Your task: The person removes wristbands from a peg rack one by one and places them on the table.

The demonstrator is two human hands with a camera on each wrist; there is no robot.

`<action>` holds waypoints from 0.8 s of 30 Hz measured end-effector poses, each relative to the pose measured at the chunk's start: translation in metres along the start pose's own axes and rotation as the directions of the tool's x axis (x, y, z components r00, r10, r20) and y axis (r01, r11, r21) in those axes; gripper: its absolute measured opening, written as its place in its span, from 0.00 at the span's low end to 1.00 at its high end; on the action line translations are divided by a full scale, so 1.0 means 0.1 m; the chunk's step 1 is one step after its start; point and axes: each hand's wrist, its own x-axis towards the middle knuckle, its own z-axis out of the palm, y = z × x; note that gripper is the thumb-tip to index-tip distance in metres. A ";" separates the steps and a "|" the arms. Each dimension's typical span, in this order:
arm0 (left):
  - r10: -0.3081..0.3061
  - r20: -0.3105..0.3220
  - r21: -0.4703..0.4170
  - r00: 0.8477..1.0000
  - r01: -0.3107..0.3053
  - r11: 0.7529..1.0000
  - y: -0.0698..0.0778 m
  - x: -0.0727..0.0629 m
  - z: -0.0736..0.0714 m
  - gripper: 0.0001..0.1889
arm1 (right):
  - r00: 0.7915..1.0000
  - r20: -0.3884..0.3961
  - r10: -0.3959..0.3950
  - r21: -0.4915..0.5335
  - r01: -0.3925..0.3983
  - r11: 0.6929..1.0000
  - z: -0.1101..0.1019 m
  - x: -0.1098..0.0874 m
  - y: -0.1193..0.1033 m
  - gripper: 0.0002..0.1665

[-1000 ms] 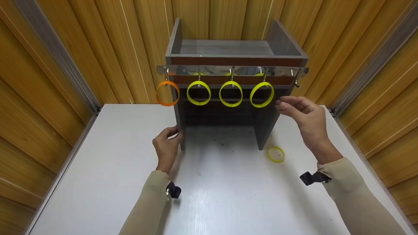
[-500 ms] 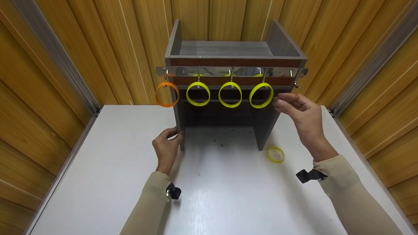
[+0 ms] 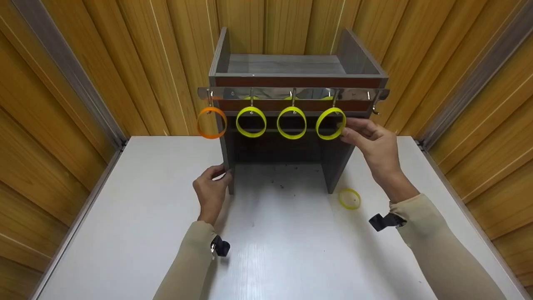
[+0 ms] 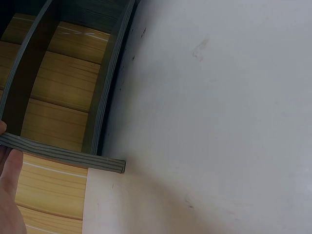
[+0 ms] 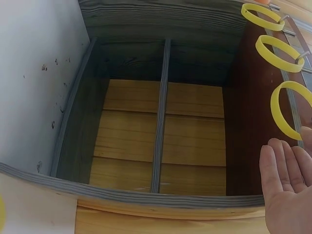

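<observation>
In the head view my left hand [image 3: 211,189] grips the front edge of the grey shelf unit's left side panel [image 3: 227,166]. The left wrist view shows the thumb and a finger on either side of that panel [image 4: 63,152]. My right hand [image 3: 374,146] is at the right rim of the rightmost hanging yellow ring [image 3: 331,123]. In the right wrist view its fingers [image 5: 282,168] are straight, and the thumb lies by the ring [image 5: 282,114]. An orange ring [image 3: 211,123] and two more yellow rings [image 3: 251,122] hang from the metal hook rail [image 3: 358,94].
One yellow ring [image 3: 349,199] lies on the white table [image 3: 283,258], right of the unit's right panel [image 3: 337,166]. The rail's far-right hook [image 3: 375,109] bears no ring. Wood-patterned walls [image 3: 75,104] stand around the table.
My right hand has moved left, from beside the rightmost hanging yellow ring to its rim. My left hand has stayed on the side panel. The head view has shifted slightly.
</observation>
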 end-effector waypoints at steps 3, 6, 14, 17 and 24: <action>-0.006 -0.002 0.011 1.000 0.006 1.000 0.00 0.00 0.00 0.10 | 1.000 -0.006 0.007 -0.008 -0.007 1.000 0.02 0.00 0.00 0.20; -0.013 -0.003 0.012 1.000 0.013 1.000 0.01 0.00 -0.01 0.11 | 1.000 -0.009 0.005 0.012 -0.005 1.000 0.04 0.00 0.01 0.19; -0.024 0.000 0.009 1.000 0.024 1.000 0.01 -0.02 -0.02 0.11 | 1.000 -0.017 0.018 0.059 -0.017 0.998 0.06 -0.02 0.02 0.19; -0.032 0.002 0.012 0.999 0.032 0.999 0.01 -0.02 -0.02 0.11 | 0.999 -0.027 0.028 0.077 -0.025 0.997 0.05 -0.03 0.00 0.19; -0.033 -0.003 0.002 0.999 0.033 0.999 0.00 -0.03 -0.03 0.09 | 0.998 -0.056 0.029 0.167 -0.019 0.986 0.06 -0.01 -0.01 0.13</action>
